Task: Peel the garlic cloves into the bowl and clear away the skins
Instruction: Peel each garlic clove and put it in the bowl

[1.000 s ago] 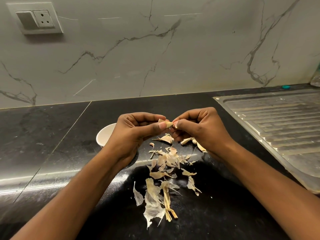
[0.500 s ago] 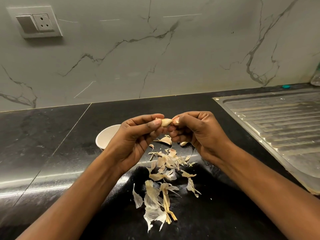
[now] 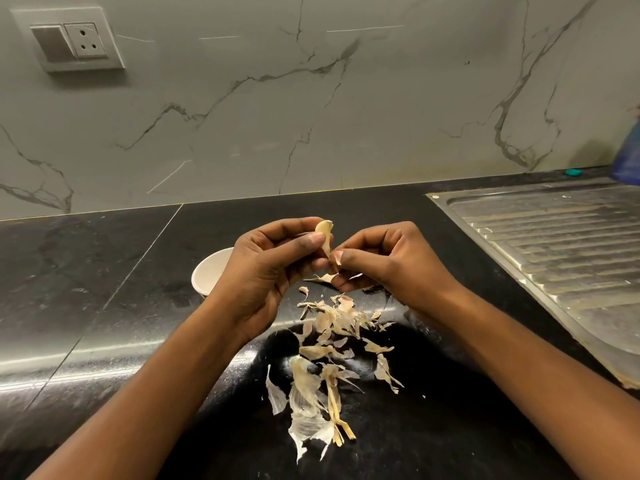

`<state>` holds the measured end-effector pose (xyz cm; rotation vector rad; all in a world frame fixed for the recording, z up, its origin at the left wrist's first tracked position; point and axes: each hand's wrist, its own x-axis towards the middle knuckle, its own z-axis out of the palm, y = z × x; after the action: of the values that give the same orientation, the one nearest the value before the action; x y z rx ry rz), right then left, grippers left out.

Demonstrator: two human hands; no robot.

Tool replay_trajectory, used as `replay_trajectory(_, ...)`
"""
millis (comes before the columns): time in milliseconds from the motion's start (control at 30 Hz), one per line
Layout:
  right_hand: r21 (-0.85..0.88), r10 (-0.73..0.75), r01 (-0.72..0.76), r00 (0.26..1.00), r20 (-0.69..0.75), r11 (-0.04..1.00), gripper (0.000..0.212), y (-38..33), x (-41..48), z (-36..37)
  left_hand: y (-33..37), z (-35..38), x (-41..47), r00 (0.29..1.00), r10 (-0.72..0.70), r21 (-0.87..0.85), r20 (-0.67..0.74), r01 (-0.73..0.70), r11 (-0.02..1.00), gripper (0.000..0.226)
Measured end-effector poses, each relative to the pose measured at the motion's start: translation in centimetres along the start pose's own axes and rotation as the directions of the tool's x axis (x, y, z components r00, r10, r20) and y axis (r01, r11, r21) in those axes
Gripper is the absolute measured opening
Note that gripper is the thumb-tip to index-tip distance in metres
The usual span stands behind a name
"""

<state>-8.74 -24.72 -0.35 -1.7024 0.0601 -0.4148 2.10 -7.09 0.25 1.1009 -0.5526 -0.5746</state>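
Observation:
My left hand (image 3: pixel 273 268) pinches a pale garlic clove (image 3: pixel 324 232) between thumb and fingers, its tip pointing down. My right hand (image 3: pixel 384 261) meets it from the right, with thumb and forefinger pinching a strip of skin at the clove's lower end. A small white bowl (image 3: pixel 209 273) stands on the black counter just behind my left hand, which hides most of it; its inside is out of view. A heap of dry garlic skins (image 3: pixel 329 344) lies scattered on the counter below both hands, reaching toward me.
A steel sink drainboard (image 3: pixel 561 258) fills the right side of the black counter (image 3: pixel 104 306). The marble wall behind carries a switch and socket plate (image 3: pixel 74 43). A small teal cap (image 3: pixel 330 172) and a blue object (image 3: pixel 628 157) sit at the far right.
The clove has turned from lying flat between my fingertips to standing upright in my left hand. My right hand has dropped to its lower end and pulls at the skin.

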Motion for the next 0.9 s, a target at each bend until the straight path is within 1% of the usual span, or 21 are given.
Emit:
replay_trajectory(67, -0.072, -0.055, 0.053, 0.998, -0.03, 0.996, 0.01, -0.2, 0.1, -0.4, 0.1, -0.2, 0.0, 0.999, 0.045, 0.106, 0.005, -0.046, 0.993, 0.032)
replay_trajectory(167, -0.12, -0.102, 0.095, 0.993, -0.058, 0.988, 0.011, -0.5, 0.2, -1.0, 0.1, -0.4, 0.0, 0.993, 0.109, 0.272, 0.036, -0.114, 0.956, 0.032)
replay_trajectory(333, -0.261, -0.115, 0.109, 0.993, -0.007, 0.959, 0.012, -0.1, 0.4, -1.2, -0.1, -0.4, -0.1, 0.983, 0.143, 0.415, 0.117, -0.18, 0.892, 0.03)
replay_trajectory(433, -0.31, -0.122, 0.123, 0.992, 0.021, 0.943, 0.011, -0.1, 0.4, -1.5, 0.0, -0.5, -0.2, 0.976, 0.158, 0.456, 0.148, -0.209, 0.865, 0.036)
replay_trajectory(567, -0.35, -0.149, 0.154, 0.988, 0.043, 0.924, 0.01, 0.2, 0.4, -1.4, 0.0, -0.7, -0.1, 0.972, 0.153, 0.502, 0.179, -0.224, 0.836, 0.033)
replay_trajectory(700, -0.338, -0.219, 0.202, 0.976, -0.013, 0.919, 0.014, 0.6, 0.2, -0.6, 0.0, -0.8, 0.0, 0.974, 0.149, 0.49, 0.17, -0.215, 0.845, 0.032)
replay_trajectory(800, -0.349, -0.267, 0.231, 0.962, -0.058, 0.908, 0.012, 0.9, 0.1, -0.2, -0.1, -0.8, 0.0, 0.976, 0.138, 0.466, 0.167, -0.202, 0.862, 0.03)
replay_trajectory(900, -0.29, -0.251, 0.217, 0.964, -0.085, 0.932, 0.011, 0.8, 0.2, -0.3, 0.1, -0.7, -0.1, 0.978, 0.139, 0.421, 0.157, -0.193, 0.886, 0.03)
